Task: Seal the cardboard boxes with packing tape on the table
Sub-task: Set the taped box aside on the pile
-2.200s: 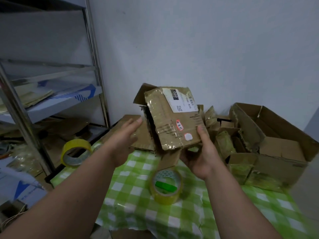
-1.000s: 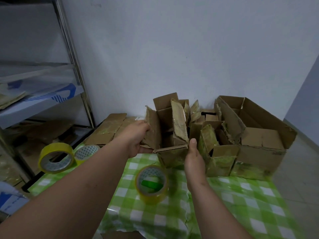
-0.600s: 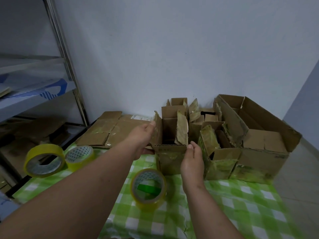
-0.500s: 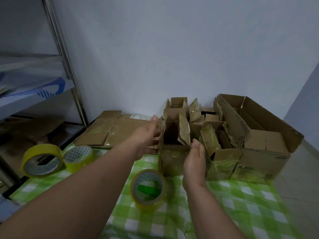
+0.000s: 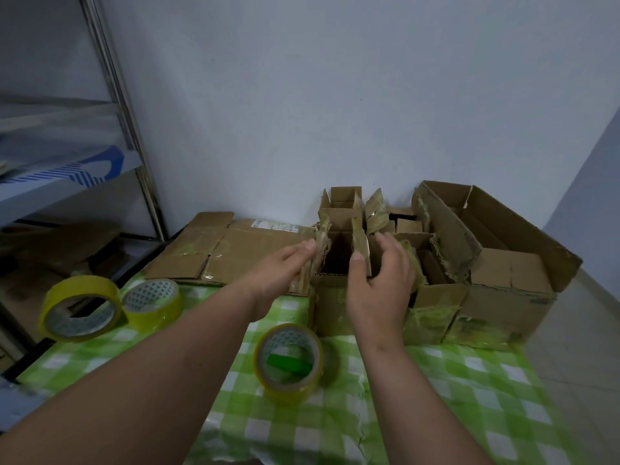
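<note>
A small open cardboard box [image 5: 330, 307] is standing upright on the table [image 5: 436, 397], which is covered with a green-and-white checked cloth, towards the far edge. Both hands are working at its top flaps. The left hand [image 5: 281, 273] is lying against the box's left flap [image 5: 313, 260], with its fingers [image 5: 300, 251] held straight and close together, the tips touching the worn, tape-crusted cardboard. The right hand [image 5: 379, 290] is reaching over the box's right side with its fingers loosely spread; the thumb [image 5: 357, 270] is pressing on the near face of the upright right flap [image 5: 360, 248], while the other fingers are curving behind it, so the flap is sitting between thumb and fingers.

A roll of packing tape [image 5: 288, 360] with a green core label is lying just in front of the box, near the middle of the table. Two more tape rolls [image 5: 80, 308] [image 5: 152, 302] are sitting side by side, touching, at the table's left edge. Flattened cardboard [image 5: 218, 250] is lying along the far edge to the left of the box. A cluster of smaller open boxes [image 5: 419, 263] is crowding the box's right side, and a large open carton [image 5: 496, 256] is occupying the far right corner. A metal shelf rack [image 5: 117, 95] is standing beyond the table's left edge
</note>
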A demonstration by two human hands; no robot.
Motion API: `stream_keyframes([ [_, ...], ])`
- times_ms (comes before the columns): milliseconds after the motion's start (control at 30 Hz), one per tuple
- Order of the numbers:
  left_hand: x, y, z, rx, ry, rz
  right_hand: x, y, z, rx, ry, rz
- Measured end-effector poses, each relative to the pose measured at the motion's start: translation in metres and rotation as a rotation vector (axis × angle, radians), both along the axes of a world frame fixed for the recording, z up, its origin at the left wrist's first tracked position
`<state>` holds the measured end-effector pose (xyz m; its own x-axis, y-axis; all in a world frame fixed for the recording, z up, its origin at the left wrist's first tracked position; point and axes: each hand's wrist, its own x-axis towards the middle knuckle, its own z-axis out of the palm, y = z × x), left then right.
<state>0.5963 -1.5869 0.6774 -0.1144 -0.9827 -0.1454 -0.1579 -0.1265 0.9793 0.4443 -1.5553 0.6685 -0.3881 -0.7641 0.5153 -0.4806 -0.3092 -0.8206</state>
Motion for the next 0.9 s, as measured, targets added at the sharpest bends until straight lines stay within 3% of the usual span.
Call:
stream_keyframes([
  [133,0.025,0.007,0.007,-0.102,-0.255,0.130,0.012,0.002,0.025,0.003,0.289,0.059],
  [333,0.080,0.008,0.012,-0.170,-0.909,0.215,0.059,-0.001,0.050,0.040,0.704,0.232],
  [467,0.109,0.010,0.015,-0.156,-1.286,0.166,0.088,-0.008,0.042,0.118,0.908,0.355],
  [667,0.146,0.002,-0.001,-0.139,-1.534,0.098,0.125,-0.038,0.010,0.395,1.171,0.465],
  [900,0.169,-0.028,-0.016,-0.103,-1.562,0.016,0.141,-0.085,-0.028,0.652,1.320,0.476],
])
